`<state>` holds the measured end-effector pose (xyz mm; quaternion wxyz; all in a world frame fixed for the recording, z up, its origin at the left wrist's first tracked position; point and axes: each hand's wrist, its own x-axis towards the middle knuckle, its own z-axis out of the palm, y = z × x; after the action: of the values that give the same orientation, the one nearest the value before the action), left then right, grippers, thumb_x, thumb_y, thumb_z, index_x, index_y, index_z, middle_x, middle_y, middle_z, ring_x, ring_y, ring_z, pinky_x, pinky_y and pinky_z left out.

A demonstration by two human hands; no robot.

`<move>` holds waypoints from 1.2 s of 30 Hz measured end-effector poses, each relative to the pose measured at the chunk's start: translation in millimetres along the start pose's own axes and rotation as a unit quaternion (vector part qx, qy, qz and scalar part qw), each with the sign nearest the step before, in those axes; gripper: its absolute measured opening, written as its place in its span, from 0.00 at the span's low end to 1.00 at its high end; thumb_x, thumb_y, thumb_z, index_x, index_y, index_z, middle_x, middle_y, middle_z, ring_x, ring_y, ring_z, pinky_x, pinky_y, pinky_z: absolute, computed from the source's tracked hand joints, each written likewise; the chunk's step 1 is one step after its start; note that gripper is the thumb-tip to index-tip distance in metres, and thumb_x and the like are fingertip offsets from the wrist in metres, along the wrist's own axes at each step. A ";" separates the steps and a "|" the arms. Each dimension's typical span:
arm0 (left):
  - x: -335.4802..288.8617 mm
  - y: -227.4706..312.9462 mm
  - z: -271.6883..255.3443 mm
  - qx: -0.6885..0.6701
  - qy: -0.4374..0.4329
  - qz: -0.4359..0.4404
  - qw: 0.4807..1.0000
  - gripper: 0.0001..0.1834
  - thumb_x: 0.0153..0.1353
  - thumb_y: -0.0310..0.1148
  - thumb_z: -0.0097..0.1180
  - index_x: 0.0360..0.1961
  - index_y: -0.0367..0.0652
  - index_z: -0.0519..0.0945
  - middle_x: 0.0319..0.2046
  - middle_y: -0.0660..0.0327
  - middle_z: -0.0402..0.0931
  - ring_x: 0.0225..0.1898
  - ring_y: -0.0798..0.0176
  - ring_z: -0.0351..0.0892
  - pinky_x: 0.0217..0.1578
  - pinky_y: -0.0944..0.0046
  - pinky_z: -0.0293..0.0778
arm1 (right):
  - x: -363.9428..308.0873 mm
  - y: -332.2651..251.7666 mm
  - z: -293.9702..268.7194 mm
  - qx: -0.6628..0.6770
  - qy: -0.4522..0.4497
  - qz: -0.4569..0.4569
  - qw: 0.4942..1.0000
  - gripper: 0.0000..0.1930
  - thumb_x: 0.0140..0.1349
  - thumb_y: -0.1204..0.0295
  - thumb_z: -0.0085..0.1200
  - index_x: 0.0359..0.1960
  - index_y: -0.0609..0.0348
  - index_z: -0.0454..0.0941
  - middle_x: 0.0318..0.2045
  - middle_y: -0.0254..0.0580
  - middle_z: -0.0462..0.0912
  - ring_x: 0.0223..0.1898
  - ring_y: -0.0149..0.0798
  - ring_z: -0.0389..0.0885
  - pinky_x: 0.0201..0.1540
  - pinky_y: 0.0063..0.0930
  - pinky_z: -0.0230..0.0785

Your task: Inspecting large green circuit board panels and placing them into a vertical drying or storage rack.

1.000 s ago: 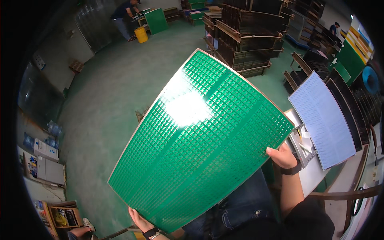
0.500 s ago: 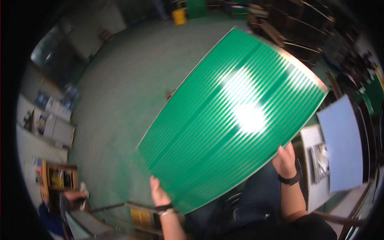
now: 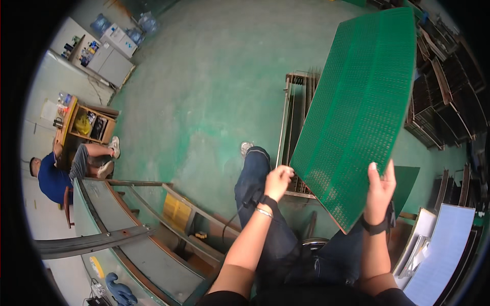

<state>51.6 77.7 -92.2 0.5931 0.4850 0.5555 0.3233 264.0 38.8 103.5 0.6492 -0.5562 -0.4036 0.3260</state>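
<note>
A large, thin green panel [image 3: 357, 102] with rows of fine slot-like marks stands tilted in front of me, to the right. My right hand [image 3: 380, 191] grips its near right edge, thumb on the face and fingers at the edge. My left hand [image 3: 278, 183] is closed at the panel's lower left corner, fingertips pinched on the edge. Behind the panel, a metal slotted rack [image 3: 284, 122] stands on the floor, partly hidden by it. Another green panel [image 3: 407, 186] shows beyond my right hand.
Dark racks [image 3: 434, 97] stand at the far right. A blue sheet [image 3: 446, 250] lies near right. At left are a metal-framed bench [image 3: 153, 239], a seated person [image 3: 53, 176], a wooden cabinet [image 3: 94, 122] and a grey cabinet [image 3: 109, 64].
The panel has swung to a steeper angle and moved right, losing its bright glare. My left hand has moved right with it; my view has turned, bringing the rack and bench into sight.
</note>
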 end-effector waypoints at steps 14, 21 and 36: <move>88.5 -34.6 11.1 0.343 0.133 0.120 0.922 0.05 0.51 0.30 0.56 0.29 0.42 0.77 0.30 0.52 0.73 0.35 0.45 0.73 0.38 0.52 0.69 | 6.7 130.5 75.2 -0.088 -0.025 0.074 0.993 0.27 0.58 0.88 0.38 0.61 0.68 0.55 0.59 0.49 0.64 0.60 0.37 0.62 0.62 0.27 0.52; 80.3 -33.3 25.8 0.501 0.039 0.022 0.864 0.14 0.52 0.40 0.58 0.31 0.39 0.80 0.35 0.51 0.73 0.39 0.48 0.75 0.38 0.51 0.72 | 45.9 164.4 86.6 -0.156 -0.061 0.037 0.985 0.30 0.54 0.90 0.39 0.62 0.66 0.53 0.60 0.50 0.62 0.62 0.39 0.61 0.62 0.27 0.53; 73.1 -25.0 1.9 0.382 0.140 0.210 0.889 0.05 0.50 0.30 0.52 0.25 0.39 0.75 0.35 0.50 0.75 0.36 0.44 0.75 0.39 0.50 0.70 | -23.7 184.1 42.4 -0.218 -0.214 0.163 0.938 0.23 0.62 0.79 0.40 0.60 0.55 0.61 0.50 0.57 0.73 0.47 0.41 0.78 0.46 0.25 0.70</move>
<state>62.3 136.7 -141.0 0.1965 0.7288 0.5986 0.2682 220.2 68.6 -79.5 0.3477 -0.6595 -0.4980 0.4429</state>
